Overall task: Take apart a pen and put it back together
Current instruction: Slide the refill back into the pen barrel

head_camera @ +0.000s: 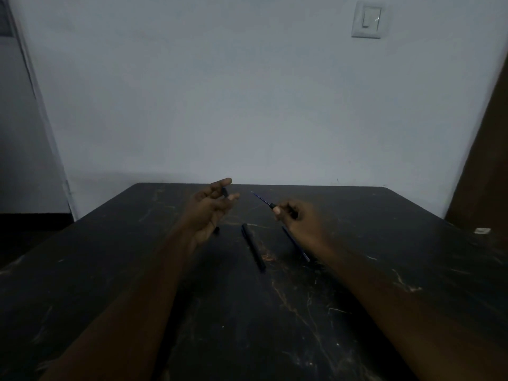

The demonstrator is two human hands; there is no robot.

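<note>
My left hand [211, 207] is raised over the black table [137, 270] and pinches a small dark pen part [225, 192] between thumb and fingers. My right hand [299, 218] grips a thin blue refill [262, 199] by its dark collar, tip pointing up and to the left. A black pen barrel [253, 246] lies on the table between my hands. Another slim dark piece [297, 244] lies partly under my right hand. A tiny dark piece [217, 231] sits below my left hand.
The table backs onto a pale wall [247, 105] with a light switch [367, 19]. A small white object [482, 231] lies at the table's right edge. A brown door [486, 160] stands at the right.
</note>
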